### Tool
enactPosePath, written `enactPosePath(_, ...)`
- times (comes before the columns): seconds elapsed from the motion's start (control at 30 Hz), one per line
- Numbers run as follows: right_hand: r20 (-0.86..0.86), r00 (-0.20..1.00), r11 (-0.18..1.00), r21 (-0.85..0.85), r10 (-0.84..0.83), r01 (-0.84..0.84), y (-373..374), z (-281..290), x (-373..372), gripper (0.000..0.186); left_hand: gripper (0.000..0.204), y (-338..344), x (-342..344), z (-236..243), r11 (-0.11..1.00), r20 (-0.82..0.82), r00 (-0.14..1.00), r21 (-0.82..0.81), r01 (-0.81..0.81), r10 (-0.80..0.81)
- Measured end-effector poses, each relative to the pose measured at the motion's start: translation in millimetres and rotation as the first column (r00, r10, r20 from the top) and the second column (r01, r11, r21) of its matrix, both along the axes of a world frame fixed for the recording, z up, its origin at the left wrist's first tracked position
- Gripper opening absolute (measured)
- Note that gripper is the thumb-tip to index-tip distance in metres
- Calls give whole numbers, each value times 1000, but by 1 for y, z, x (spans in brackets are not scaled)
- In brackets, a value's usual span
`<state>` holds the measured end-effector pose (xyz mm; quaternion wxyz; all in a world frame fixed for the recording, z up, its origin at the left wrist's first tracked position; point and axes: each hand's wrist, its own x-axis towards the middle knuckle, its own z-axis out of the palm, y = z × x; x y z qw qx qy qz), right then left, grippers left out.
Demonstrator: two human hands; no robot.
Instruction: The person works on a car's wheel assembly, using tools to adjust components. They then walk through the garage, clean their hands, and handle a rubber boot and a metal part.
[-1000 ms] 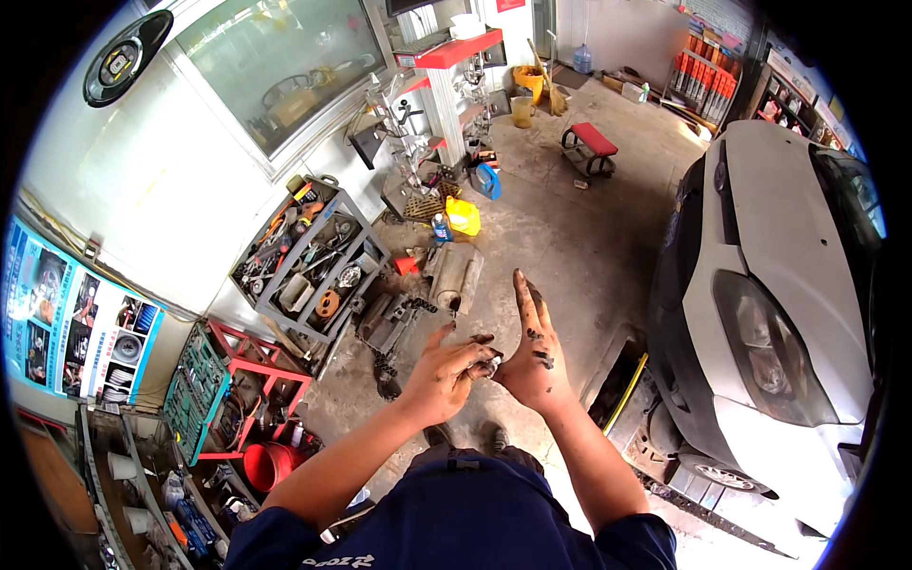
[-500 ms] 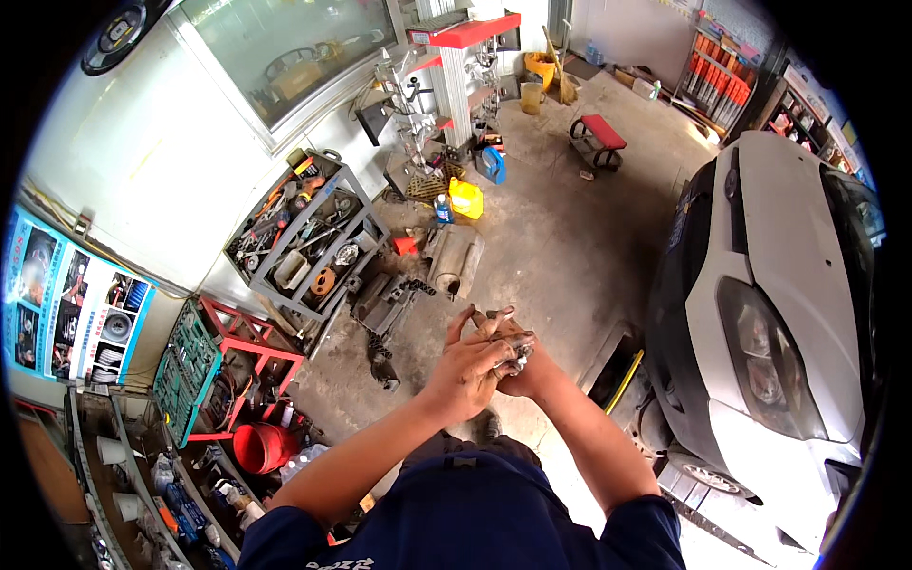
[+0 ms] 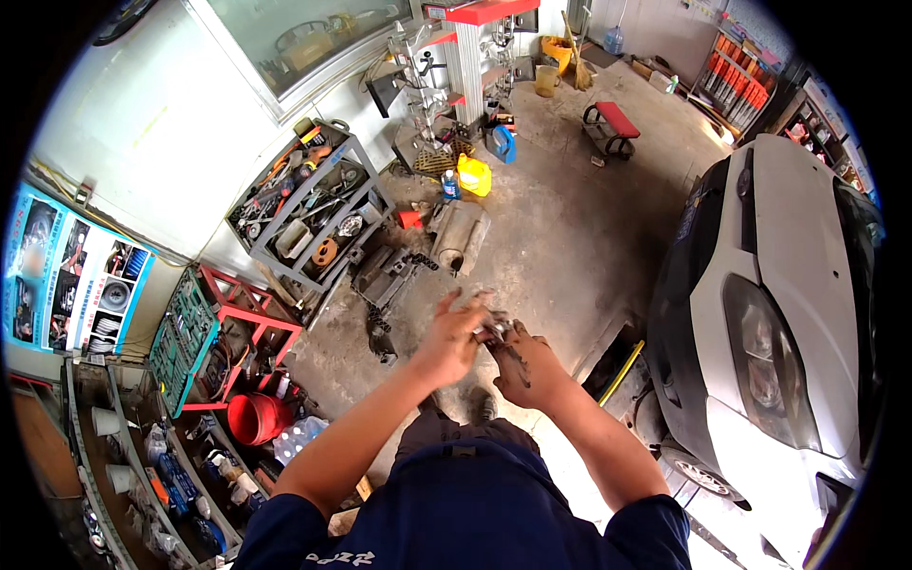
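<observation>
My left hand [image 3: 454, 342], greasy at the fingertips, has its fingers raised and curled at a small crumpled grey-white thing [image 3: 494, 331], too small to name. My right hand [image 3: 522, 370], smeared with black grime, is bent beside it, its fingertips at that same thing and partly hidden. Both hands are over the concrete floor [image 3: 589, 237]. Ahead of them lie a metal muffler [image 3: 461, 237] and a dark grimy part with a chain [image 3: 380, 285].
A white car [image 3: 779, 266] stands right, beside a pit edge with a yellow strip [image 3: 622, 370]. Left are a tool cart [image 3: 304, 266], red rack [image 3: 271, 313], red bucket [image 3: 256, 418] and shelves [image 3: 114, 456]. A red-topped stool [image 3: 613, 119] and yellow jug [image 3: 475, 174] stand beyond.
My right hand's upright fingers have lowered and bent in toward my left hand. My hands came together, then parted slightly, the small thing between them. The surroundings shift slightly with the head.
</observation>
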<state>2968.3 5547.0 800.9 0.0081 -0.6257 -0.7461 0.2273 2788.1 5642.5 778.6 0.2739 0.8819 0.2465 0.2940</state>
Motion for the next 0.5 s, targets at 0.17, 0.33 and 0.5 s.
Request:
enactPosePath(0.17,-46,999,999,39,20,-19,0,-14,11,56,61,-23,22,33,1000,45,999,-8,21,-21)
enactPosePath(0.33,51,989,987,72,141,-144,-6,7,-5,55,64,-13,-3,-2,999,-101,995,37,-20,24)
enactPosePath(0.5,-36,992,992,-22,121,-122,-11,-25,2,65,61,-10,-6,-18,946,35,995,-313,-81,97)
